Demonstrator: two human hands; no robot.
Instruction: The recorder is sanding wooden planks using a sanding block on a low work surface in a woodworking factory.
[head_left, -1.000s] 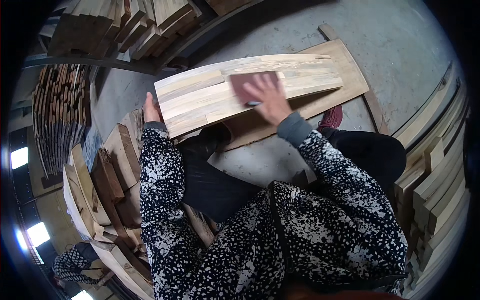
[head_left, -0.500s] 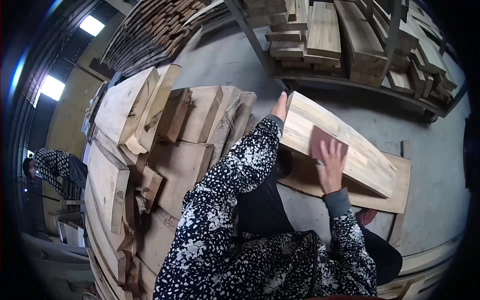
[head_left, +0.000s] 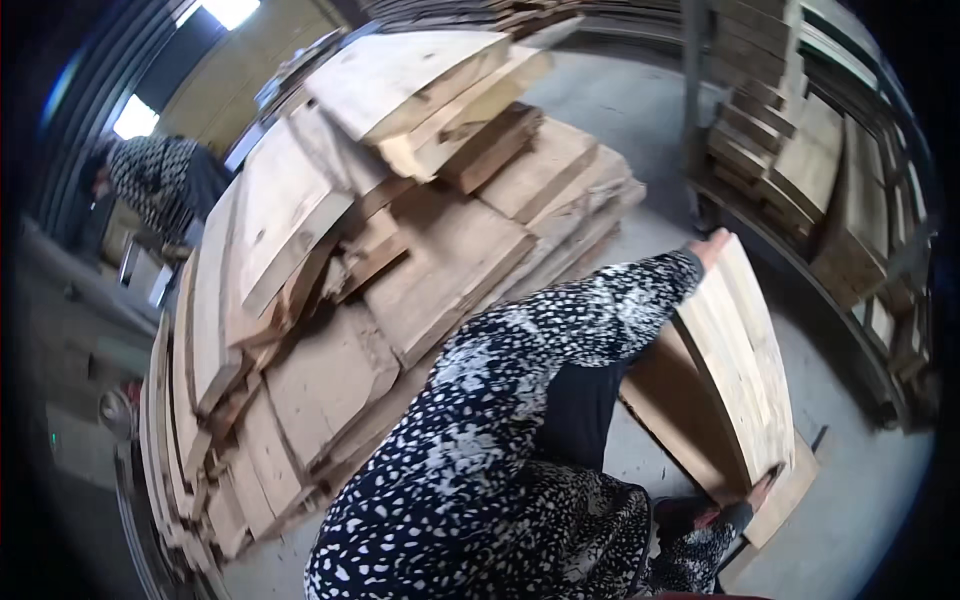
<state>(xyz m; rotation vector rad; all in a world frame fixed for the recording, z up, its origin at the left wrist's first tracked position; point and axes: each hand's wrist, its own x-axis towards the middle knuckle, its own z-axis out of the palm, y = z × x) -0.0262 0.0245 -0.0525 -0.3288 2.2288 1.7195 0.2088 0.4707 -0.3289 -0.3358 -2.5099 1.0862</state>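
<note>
My left hand (head_left: 711, 248) grips the far end of a pale wooden board (head_left: 738, 350) made of glued strips. The board lies slanted in front of me on the right, above a wider brown plank (head_left: 680, 405). At the board's near end is my right hand (head_left: 762, 490), partly hidden by its sleeve and blurred. Its fingers are closed at the edge over a small dark piece (head_left: 775, 470), which looks like the reddish-brown sandpaper from before.
A large stack of rough planks (head_left: 450, 270) rises to my left. On the right stands a wheeled metal rack (head_left: 800, 255) loaded with timber. Another person (head_left: 160, 185) bends over at the far left. Grey concrete floor (head_left: 850, 490) shows beyond the board.
My view has swung left, so the board appears farther right and steeper. My right hand has slid from the board's middle to its near end. The left hand stays at the far end.
</note>
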